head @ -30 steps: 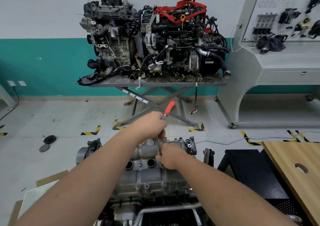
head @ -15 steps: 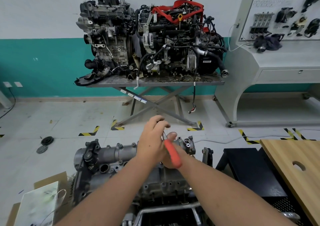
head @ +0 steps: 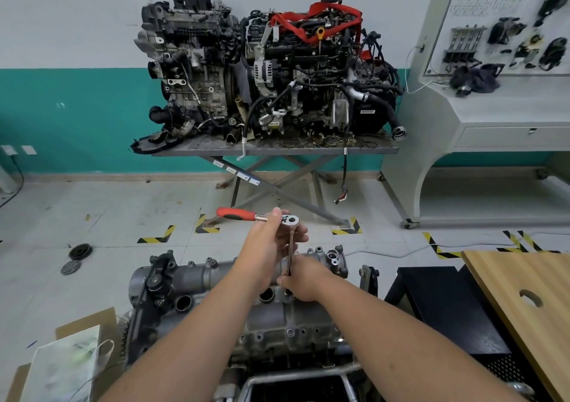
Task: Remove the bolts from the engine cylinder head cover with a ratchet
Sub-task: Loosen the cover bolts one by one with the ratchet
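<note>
While the left hand (head: 267, 241) grips the ratchet (head: 262, 217) near its head, the right hand (head: 303, 281) pinches its extension bar (head: 291, 255) above the cylinder head cover (head: 197, 281).

No text, label or number is legible anywhere.

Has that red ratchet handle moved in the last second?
Yes. The ratchet's red handle now points left, level above the cylinder head cover; it pointed up-right, then toward the person.
</note>
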Demonstrator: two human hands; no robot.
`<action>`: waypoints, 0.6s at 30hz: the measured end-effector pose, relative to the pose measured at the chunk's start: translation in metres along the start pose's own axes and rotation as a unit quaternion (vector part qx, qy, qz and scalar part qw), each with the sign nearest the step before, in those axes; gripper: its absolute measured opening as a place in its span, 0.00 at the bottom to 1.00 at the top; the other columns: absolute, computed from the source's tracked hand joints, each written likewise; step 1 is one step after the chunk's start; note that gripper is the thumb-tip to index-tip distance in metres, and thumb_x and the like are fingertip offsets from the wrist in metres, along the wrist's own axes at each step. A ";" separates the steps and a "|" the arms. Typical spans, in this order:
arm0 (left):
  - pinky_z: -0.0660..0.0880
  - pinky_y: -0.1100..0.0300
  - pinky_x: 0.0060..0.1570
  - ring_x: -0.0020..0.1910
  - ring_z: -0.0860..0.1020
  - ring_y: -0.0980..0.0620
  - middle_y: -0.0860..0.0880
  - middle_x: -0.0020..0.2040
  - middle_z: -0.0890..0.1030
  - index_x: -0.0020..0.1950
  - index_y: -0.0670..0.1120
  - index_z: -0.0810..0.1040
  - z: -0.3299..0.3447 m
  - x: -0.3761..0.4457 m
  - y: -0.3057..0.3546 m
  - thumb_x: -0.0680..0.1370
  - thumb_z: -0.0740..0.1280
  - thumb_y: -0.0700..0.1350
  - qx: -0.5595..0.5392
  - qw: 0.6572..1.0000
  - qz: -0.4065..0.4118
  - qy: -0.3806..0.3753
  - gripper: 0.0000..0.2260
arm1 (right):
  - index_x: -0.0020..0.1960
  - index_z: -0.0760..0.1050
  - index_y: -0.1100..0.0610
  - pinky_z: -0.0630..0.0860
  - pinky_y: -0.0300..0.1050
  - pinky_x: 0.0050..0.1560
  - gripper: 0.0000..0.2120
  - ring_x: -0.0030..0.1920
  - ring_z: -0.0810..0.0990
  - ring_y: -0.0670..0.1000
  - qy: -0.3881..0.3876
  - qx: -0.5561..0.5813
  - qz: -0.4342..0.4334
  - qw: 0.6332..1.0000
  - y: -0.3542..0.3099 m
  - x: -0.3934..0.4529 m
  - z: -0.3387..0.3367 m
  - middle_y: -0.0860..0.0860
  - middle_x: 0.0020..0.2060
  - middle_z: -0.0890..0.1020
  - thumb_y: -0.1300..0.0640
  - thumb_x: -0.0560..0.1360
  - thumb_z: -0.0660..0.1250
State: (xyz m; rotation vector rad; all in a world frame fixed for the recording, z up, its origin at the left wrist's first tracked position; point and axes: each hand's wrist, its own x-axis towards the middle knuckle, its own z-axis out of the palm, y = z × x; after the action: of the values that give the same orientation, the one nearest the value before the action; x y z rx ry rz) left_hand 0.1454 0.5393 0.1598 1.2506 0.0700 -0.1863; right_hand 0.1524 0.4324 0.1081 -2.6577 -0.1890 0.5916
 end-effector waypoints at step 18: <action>0.74 0.58 0.38 0.33 0.84 0.48 0.49 0.30 0.82 0.48 0.41 0.74 0.000 0.016 0.049 0.82 0.58 0.43 0.292 0.948 -0.125 -0.031 0.08 | 0.52 0.73 0.54 0.77 0.52 0.57 0.08 0.56 0.79 0.58 0.005 -0.036 0.002 0.999 -0.004 0.000 0.004 0.55 0.53 0.81 0.49 0.80 0.63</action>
State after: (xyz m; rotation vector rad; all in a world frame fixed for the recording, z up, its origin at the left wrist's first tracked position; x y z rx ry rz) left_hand 0.1697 0.5522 0.2033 1.8252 0.1251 -0.4930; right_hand 0.1507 0.4379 0.1062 -2.7298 -0.2054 0.5828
